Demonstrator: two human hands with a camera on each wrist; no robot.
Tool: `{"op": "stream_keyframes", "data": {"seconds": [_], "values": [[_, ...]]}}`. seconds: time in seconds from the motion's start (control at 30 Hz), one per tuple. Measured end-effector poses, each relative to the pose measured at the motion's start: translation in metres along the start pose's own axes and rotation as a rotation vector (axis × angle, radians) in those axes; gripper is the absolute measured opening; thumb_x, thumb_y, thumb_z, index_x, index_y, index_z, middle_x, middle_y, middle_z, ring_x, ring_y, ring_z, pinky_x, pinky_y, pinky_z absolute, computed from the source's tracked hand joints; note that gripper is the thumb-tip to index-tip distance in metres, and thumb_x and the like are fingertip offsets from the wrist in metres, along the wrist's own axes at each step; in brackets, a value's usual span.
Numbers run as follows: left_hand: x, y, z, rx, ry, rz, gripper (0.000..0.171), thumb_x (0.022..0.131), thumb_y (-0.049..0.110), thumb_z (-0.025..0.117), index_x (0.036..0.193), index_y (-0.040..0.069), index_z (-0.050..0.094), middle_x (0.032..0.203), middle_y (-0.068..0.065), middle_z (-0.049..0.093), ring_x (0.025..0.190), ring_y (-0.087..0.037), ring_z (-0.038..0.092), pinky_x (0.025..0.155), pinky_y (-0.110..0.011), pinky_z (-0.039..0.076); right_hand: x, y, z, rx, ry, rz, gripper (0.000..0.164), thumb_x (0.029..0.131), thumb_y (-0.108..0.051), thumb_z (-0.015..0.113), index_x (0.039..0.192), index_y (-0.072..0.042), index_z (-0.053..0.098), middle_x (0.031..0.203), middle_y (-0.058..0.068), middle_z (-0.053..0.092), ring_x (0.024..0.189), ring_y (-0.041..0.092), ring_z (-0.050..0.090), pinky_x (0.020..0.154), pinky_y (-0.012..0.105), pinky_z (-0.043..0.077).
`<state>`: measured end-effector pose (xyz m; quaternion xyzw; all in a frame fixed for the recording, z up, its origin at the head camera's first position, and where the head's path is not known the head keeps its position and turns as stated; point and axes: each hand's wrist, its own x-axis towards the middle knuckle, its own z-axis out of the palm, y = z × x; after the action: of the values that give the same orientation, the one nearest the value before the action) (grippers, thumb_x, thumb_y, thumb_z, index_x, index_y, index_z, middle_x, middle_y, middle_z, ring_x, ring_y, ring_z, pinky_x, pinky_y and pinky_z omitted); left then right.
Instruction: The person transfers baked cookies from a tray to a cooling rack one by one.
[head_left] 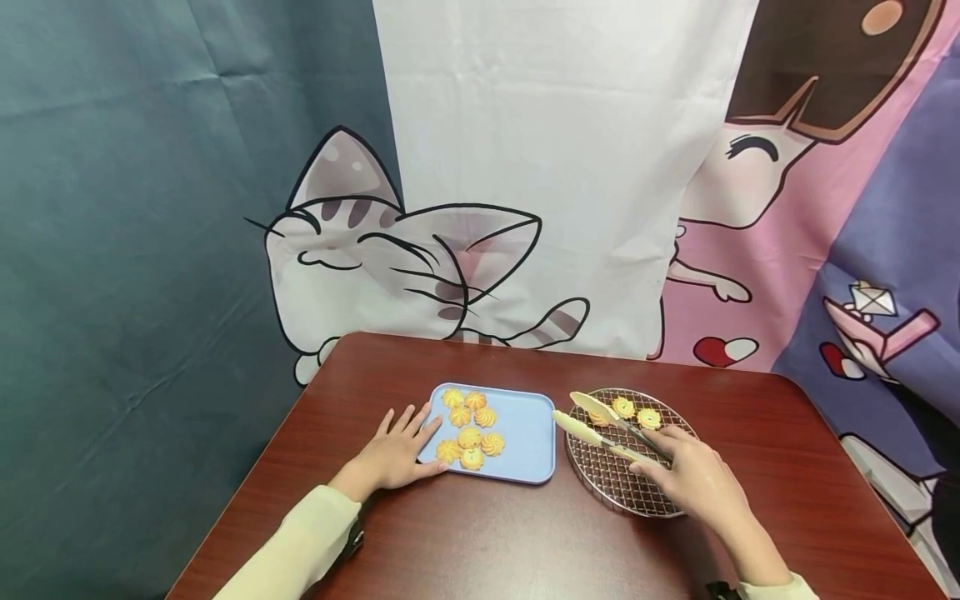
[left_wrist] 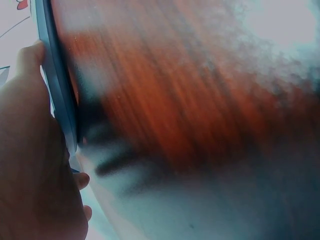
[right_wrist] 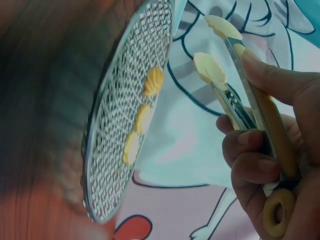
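My left hand lies at the left edge of a light blue tray, fingers spread, with the thumb and fingertips touching the rim. Several golden piped butter cookies sit on the tray's left half in two clusters. My right hand grips a pair of food tongs with cream-coloured tips, and these tips stand apart with nothing between them. Below the tongs is a round wire cooling rack carrying three cookies near its far side. In the left wrist view, the tray's contents are hidden.
Both tray and rack stand on a dark red-brown wooden table, the rack just right of the tray. Behind the table's far edge hangs a cloth backdrop printed with a cartoon cat and a figure.
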<state>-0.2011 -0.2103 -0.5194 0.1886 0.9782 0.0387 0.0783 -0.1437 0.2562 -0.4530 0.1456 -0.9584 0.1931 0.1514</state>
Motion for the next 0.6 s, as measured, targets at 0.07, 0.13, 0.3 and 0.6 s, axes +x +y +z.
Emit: {"op": "stream_keyframes", "data": {"seconds": [0.07, 0.13, 0.3, 0.6], "values": [[0.0, 0.0, 0.0, -0.001, 0.0, 0.0, 0.09, 0.092, 0.08, 0.039, 0.162, 0.024, 0.029, 0.17, -0.005, 0.015, 0.155, -0.036, 0.015, 0.122, -0.061, 0.008, 0.0, -0.003, 0.003, 0.002, -0.014, -0.002, 0.056, 0.079, -0.036, 0.087, 0.124, -0.006, 0.073, 0.12, 0.016, 0.068, 0.105, 0.042, 0.068, 0.08, 0.061, 0.053], [0.0, 0.0, 0.0, 0.001, -0.001, 0.0, 0.09, 0.092, 0.08, 0.039, 0.162, 0.024, 0.029, 0.17, -0.005, 0.015, 0.155, -0.036, 0.015, 0.122, -0.061, 0.008, 0.001, -0.006, 0.006, 0.003, -0.029, -0.004, 0.055, 0.079, -0.036, 0.087, 0.124, -0.007, 0.073, 0.121, 0.016, 0.068, 0.107, 0.042, 0.067, 0.083, 0.061, 0.053], [0.0, 0.0, 0.0, -0.001, 0.005, 0.003, 0.09, 0.092, 0.08, 0.039, 0.162, 0.024, 0.029, 0.17, -0.005, 0.015, 0.155, -0.036, 0.016, 0.121, -0.061, 0.009, 0.002, -0.015, 0.012, 0.01, -0.048, 0.003, 0.056, 0.078, -0.037, 0.087, 0.123, -0.007, 0.074, 0.119, 0.015, 0.069, 0.105, 0.042, 0.068, 0.085, 0.061, 0.053], [0.0, 0.0, 0.0, -0.005, 0.009, 0.007, 0.089, 0.092, 0.078, 0.041, 0.161, 0.023, 0.03, 0.17, -0.006, 0.016, 0.155, -0.036, 0.016, 0.121, -0.061, 0.008, 0.004, -0.026, 0.019, 0.019, -0.066, -0.003, 0.058, 0.078, -0.037, 0.087, 0.125, -0.007, 0.073, 0.121, 0.013, 0.069, 0.106, 0.042, 0.068, 0.085, 0.06, 0.053]]}}
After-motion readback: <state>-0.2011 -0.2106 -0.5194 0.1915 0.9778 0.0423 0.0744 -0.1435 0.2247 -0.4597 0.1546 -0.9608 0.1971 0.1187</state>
